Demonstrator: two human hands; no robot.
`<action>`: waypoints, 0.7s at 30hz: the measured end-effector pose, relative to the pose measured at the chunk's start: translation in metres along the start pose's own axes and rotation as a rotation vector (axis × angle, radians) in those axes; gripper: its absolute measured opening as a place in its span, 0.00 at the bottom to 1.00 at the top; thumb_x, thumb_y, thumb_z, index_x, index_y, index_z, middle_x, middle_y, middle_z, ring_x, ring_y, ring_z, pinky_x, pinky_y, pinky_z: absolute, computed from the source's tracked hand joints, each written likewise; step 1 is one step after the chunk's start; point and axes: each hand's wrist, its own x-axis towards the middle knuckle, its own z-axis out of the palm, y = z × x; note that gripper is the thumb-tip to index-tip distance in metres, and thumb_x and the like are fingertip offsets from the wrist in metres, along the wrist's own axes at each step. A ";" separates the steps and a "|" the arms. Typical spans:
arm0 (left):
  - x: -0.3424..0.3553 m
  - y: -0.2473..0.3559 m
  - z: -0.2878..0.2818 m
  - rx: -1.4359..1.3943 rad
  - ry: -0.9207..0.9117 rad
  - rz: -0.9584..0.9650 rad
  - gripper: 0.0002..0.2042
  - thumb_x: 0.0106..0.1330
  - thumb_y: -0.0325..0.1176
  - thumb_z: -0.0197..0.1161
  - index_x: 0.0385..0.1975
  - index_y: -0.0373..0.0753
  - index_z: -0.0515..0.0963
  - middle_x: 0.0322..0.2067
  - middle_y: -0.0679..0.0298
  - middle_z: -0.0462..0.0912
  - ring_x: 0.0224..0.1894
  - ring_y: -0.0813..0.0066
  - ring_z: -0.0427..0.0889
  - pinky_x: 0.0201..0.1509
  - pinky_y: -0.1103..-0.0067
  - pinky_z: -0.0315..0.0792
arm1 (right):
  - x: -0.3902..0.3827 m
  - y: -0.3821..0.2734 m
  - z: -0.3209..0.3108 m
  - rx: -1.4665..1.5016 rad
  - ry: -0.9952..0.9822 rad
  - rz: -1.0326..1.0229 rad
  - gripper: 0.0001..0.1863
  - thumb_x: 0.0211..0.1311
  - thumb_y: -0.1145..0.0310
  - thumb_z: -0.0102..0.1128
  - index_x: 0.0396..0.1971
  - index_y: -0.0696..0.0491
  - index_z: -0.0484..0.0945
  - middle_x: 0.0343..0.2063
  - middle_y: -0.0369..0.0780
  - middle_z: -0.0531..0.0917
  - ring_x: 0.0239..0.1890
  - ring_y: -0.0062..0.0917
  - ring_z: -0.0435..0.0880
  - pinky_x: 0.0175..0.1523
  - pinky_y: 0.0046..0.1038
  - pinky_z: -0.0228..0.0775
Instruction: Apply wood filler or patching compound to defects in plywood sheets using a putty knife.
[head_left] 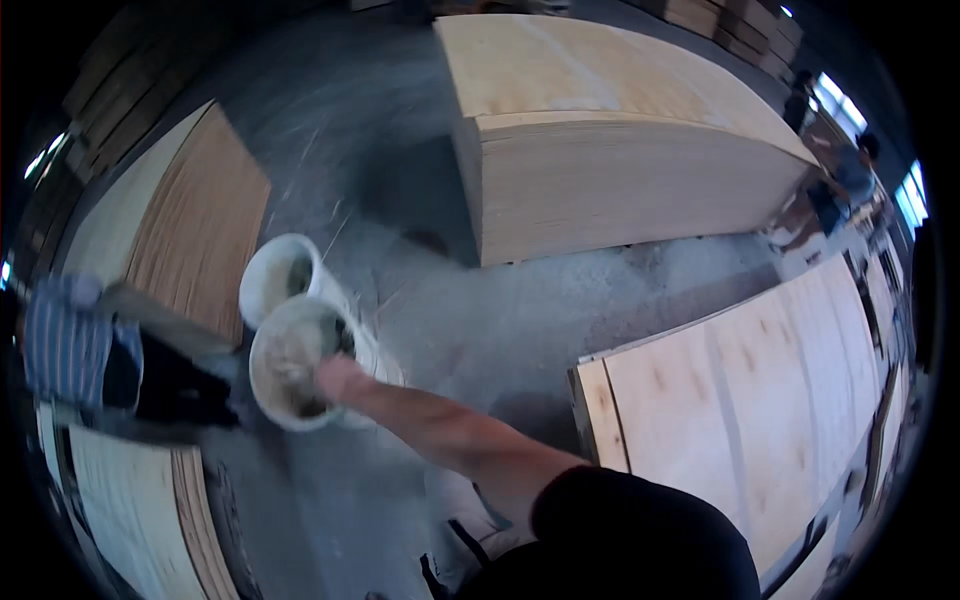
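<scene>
My right arm, in a black sleeve pushed up above the elbow, stretches to the left across the floor. At its end my right hand (342, 379) is over the near white bucket (262, 385), by its right inner side. The hand looks closed, but blur hides what its fingers hold. A pale, smeared patch shows inside the bucket beside the fingers. Just behind stands a second white bucket (256, 290), with a greyish inside. My left hand is out of view.
A tall plywood stack (620, 185) stands ahead. A lower plywood stack (740, 390) lies at right, another stack (205, 220) at far left, and one more (130, 500) at lower left. A person in a striped top (70, 345) bends at left; another person (852, 180) is at far right.
</scene>
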 end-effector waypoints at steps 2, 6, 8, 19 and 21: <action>0.002 0.123 0.087 -0.117 -0.149 0.070 0.25 0.72 0.41 0.55 0.62 0.32 0.64 0.56 0.55 0.74 0.58 0.67 0.71 0.59 0.70 0.67 | 0.011 -0.010 0.036 -0.105 -0.172 -0.842 0.09 0.56 0.66 0.53 0.29 0.52 0.83 0.30 0.44 0.84 0.32 0.39 0.84 0.39 0.41 0.78; 0.067 0.288 0.320 0.290 -0.587 0.460 0.15 0.74 0.42 0.51 0.49 0.37 0.72 0.43 0.63 0.76 0.44 0.74 0.74 0.49 0.75 0.70 | -0.025 0.090 -0.057 0.665 -0.088 -0.329 0.16 0.62 0.61 0.55 0.36 0.61 0.79 0.32 0.50 0.82 0.35 0.41 0.82 0.45 0.38 0.73; 0.032 0.412 0.453 0.052 -0.902 0.387 0.11 0.72 0.40 0.53 0.44 0.39 0.75 0.40 0.67 0.77 0.42 0.77 0.75 0.48 0.77 0.70 | -0.065 0.174 -0.165 1.038 -0.036 0.353 0.16 0.63 0.61 0.58 0.29 0.60 0.83 0.26 0.42 0.84 0.33 0.24 0.81 0.42 0.26 0.73; 0.137 0.801 0.952 0.072 -1.090 0.107 0.16 0.64 0.51 0.58 0.44 0.48 0.75 0.32 0.69 0.80 0.28 0.74 0.78 0.32 0.78 0.75 | -0.032 0.436 -0.263 1.679 0.951 0.858 0.19 0.73 0.56 0.46 0.45 0.58 0.77 0.39 0.39 0.80 0.41 0.24 0.78 0.49 0.30 0.73; 0.058 0.789 0.962 0.000 -1.085 -0.214 0.16 0.66 0.49 0.56 0.41 0.43 0.76 0.29 0.65 0.81 0.27 0.74 0.80 0.32 0.77 0.79 | -0.036 0.448 -0.245 1.429 0.916 1.060 0.35 0.69 0.39 0.41 0.38 0.60 0.82 0.30 0.42 0.83 0.37 0.25 0.79 0.48 0.30 0.71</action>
